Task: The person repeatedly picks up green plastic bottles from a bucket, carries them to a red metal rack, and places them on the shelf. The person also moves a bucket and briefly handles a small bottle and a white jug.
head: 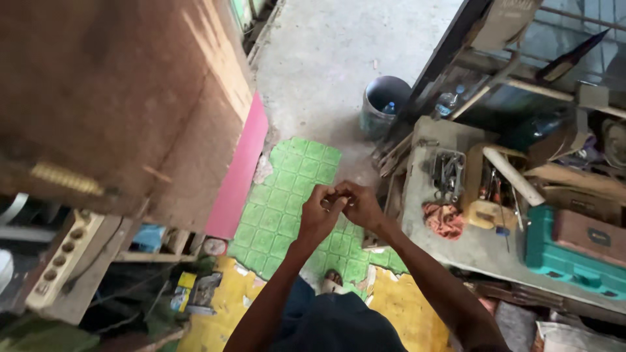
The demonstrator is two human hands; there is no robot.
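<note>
Hands meet in the head view: left hand (pixel 318 214) and right hand (pixel 360 203) pinch a small, unclear item (pixel 339 199) between close fingertips, above the green floor mat (pixel 287 195). Beyond the grip stands a dark bucket (pixel 385 104); rightward, a tool-strewn bench (pixel 469 248). Work looks midway.

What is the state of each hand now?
Left hand: closed on a small item, too small to identify.
Right hand: closed on the same item.
</note>
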